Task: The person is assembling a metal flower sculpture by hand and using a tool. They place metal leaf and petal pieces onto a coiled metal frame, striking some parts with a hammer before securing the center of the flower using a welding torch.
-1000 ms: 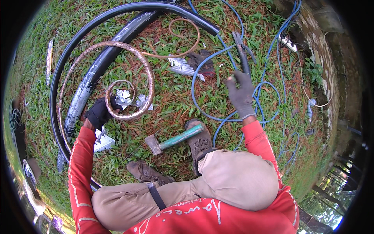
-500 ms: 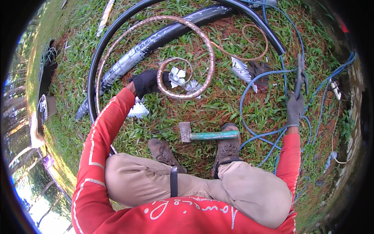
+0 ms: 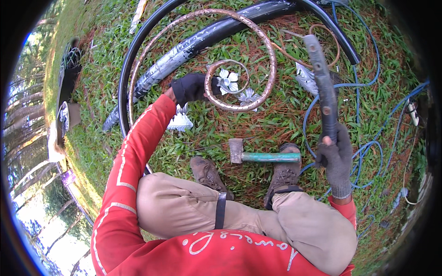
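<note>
Beneath the curled rod (image 3: 272,64), black pipe (image 3: 198,43).

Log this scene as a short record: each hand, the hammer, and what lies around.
Left hand: black-gloved, at the inner curl of the metal scroll, beside the silvery flower; grip partly hidden
Right hand: gray-gloved, closed around a dark tool, probably a welding electrode holder
Hammer: head on the grass, green handle's end overlapping the right boot
Blue cable: looped on the grass at right
Thick pipe: black with white patches
</note>
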### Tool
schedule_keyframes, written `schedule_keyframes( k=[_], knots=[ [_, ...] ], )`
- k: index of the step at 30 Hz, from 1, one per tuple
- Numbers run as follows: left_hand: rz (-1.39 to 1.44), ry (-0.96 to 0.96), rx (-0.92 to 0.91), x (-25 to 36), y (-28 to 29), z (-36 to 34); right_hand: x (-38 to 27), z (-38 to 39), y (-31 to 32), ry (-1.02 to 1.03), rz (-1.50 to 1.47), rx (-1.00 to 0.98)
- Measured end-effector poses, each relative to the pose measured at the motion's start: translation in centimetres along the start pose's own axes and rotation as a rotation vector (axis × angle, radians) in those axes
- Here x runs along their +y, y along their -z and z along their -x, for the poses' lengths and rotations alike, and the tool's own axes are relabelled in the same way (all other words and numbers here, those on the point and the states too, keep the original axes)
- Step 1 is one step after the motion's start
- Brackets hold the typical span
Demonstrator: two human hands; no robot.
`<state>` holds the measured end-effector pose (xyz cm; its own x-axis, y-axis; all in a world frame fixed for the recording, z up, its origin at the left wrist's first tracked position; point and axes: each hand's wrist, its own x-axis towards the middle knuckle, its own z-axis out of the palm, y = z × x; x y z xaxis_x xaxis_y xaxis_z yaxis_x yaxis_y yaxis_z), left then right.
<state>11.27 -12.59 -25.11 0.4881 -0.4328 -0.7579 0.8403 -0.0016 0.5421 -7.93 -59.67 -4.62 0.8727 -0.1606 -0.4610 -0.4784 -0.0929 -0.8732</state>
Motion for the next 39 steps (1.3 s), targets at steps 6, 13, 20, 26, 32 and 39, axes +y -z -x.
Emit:
schedule_keyframes(
  k=[6,13,20,26,32,39],
  knots=[
    [-0.062,-0.068,-0.072,0.1,0.3,0.2,1.0,0.3,-2.9,-0.138,0.007,-0.270],
    [-0.020,-0.102,-0.129,0.4,-0.2,0.3,2.3,0.6,-3.2,-0.059,0.230,-0.321],
    [-0.039,-0.134,-0.111,-0.2,0.2,-0.2,1.6,0.1,-4.3,0.015,0.297,-0.349],
    [0.052,-0.096,-0.113,-0.5,0.5,-0.5,1.3,-0.1,-4.6,-0.052,0.369,-0.386],
    [0.176,-0.075,-0.112,-0.2,0.2,0.0,1.2,-0.3,-5.1,-0.051,0.393,-0.380],
    [0.112,-0.069,-0.106,-0.7,0.9,-0.7,1.8,-0.3,-5.2,-0.125,0.337,-0.362]
  ],
)
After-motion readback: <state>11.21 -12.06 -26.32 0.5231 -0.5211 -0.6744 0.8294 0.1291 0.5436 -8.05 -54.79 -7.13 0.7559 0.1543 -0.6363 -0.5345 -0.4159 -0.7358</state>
